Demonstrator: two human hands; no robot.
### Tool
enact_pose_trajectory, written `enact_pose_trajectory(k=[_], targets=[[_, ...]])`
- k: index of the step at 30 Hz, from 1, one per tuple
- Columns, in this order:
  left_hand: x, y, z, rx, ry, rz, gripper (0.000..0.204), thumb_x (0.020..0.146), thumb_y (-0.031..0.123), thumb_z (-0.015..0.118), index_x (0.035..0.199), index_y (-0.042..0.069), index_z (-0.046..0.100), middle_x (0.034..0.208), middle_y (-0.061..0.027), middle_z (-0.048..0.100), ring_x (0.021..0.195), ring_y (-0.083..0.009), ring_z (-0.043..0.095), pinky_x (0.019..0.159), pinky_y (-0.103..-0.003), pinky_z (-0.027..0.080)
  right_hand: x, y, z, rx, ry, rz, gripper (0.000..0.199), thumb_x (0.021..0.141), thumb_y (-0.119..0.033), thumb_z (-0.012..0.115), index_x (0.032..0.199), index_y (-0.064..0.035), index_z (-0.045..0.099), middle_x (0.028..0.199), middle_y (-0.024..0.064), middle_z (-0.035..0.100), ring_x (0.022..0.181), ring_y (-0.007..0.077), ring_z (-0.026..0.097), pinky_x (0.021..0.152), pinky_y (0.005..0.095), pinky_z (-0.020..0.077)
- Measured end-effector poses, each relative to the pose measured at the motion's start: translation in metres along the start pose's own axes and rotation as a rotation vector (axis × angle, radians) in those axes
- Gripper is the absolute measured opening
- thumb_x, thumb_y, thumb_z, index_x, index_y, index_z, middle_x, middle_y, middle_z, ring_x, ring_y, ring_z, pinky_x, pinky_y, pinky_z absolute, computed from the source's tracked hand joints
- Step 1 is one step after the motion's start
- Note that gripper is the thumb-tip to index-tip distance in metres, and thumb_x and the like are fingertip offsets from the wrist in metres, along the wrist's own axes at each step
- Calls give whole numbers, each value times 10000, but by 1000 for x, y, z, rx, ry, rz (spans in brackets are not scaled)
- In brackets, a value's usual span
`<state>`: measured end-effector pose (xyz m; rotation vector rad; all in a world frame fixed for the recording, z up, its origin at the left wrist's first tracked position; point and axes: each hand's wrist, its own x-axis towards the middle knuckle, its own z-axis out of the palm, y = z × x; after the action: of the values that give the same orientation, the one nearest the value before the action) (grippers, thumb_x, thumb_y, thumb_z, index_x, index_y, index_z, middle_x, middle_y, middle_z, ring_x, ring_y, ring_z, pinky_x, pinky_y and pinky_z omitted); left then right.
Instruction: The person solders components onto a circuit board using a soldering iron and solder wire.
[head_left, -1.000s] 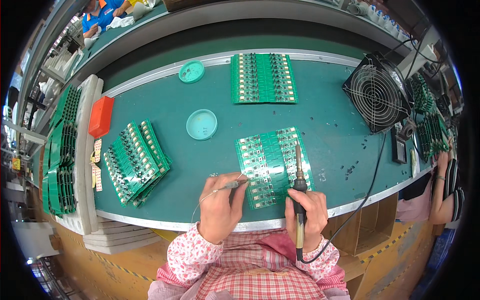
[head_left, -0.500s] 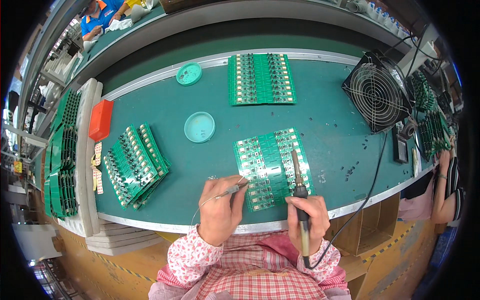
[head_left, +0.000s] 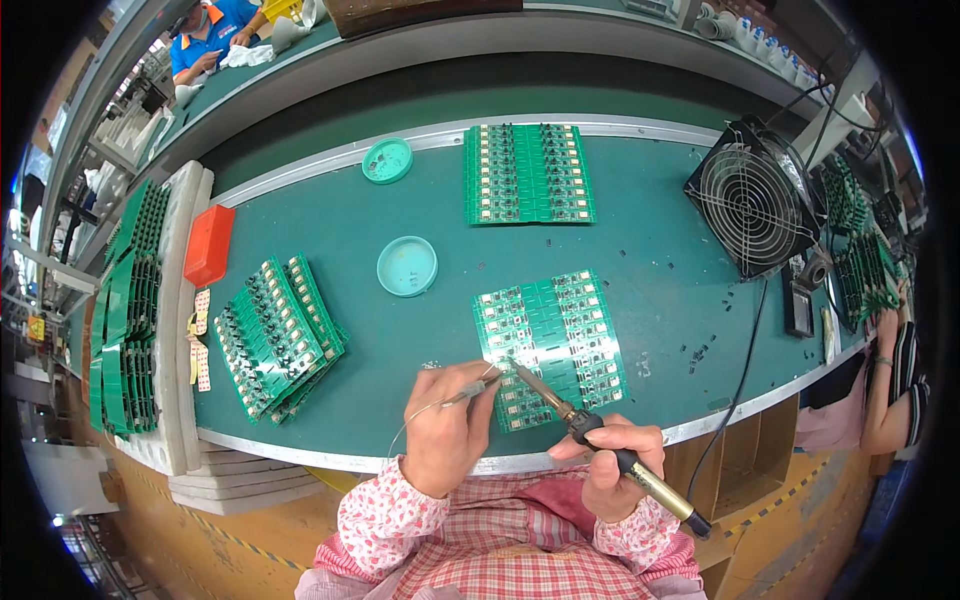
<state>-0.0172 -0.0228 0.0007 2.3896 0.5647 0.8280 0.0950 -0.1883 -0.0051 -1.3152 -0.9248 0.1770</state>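
A green circuit board panel [head_left: 545,320] lies in front of me near the table's front edge, with rows of small parts on both sides. My left hand [head_left: 440,425] is closed at its left edge, pinching a slim grey tube [head_left: 466,391] with thin solder wire running through it. My right hand [head_left: 622,465] grips a soldering iron [head_left: 582,428] by its black handle. The iron slants up and left, and its tip is at the panel's left column of parts, close to the end of the wire. Whether tip and wire touch is too small to tell.
Stacked panels lie at left [head_left: 275,335] and far centre [head_left: 528,175]. Two turquoise dishes [head_left: 407,267], a red bin [head_left: 209,245], a foam tray of boards [head_left: 180,330] and a black fan [head_left: 750,200] surround the work. Tiny black parts are scattered at right. Co-workers sit far left and right.
The soldering iron has swung from the panel's right column to its left column, by the solder wire. My right hand has turned with it; my left hand has barely moved. The view has shifted slightly.
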Motion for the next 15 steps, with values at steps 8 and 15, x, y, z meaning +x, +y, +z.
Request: enact_pose_trajectory(k=[8, 15], targets=[[0, -1, 1, -23, 12, 7, 277, 817, -60, 744, 1072, 22, 671, 1043, -112, 723, 885, -329, 670, 811, -411, 513, 6, 4, 6, 8, -19, -38, 197, 1005, -192, 660, 1104, -48, 569, 794, 93, 772, 677, 191, 734, 620, 306, 579], [1, 0, 1, -10, 16, 17, 276, 815, -63, 743, 1067, 20, 669, 1039, -111, 722, 880, -328, 671, 799, -404, 507, 6, 4, 7, 45, -8, -47, 188, 1005, -188, 658, 1097, -47, 575, 784, 99, 769, 663, 188, 730, 607, 302, 578]])
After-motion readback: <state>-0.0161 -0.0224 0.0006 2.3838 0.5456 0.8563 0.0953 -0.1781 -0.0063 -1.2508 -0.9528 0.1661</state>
